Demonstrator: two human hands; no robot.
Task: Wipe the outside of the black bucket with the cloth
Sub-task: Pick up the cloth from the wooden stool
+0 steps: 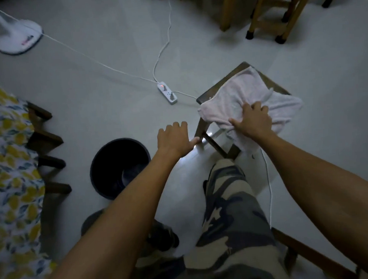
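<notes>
The black bucket (116, 164) stands upright on the pale floor at lower centre-left, its dark inside showing. A pale pink cloth (240, 93) lies spread over a small wooden stool (271, 83) to the right. My right hand (252, 120) rests on the cloth's near edge, fingers curled into the fabric and bunching it. My left hand (174, 139) hovers over the floor between bucket and stool, fingers apart, holding nothing, its thumb close to the stool's leg.
A white power strip (168, 93) with cables lies on the floor behind the stool. A fan base (18, 39) stands far left. Wooden chair legs (279, 17) are at top right, a lemon-print tablecloth (7, 170) at left. My camouflage-trousered leg (229, 211) is below.
</notes>
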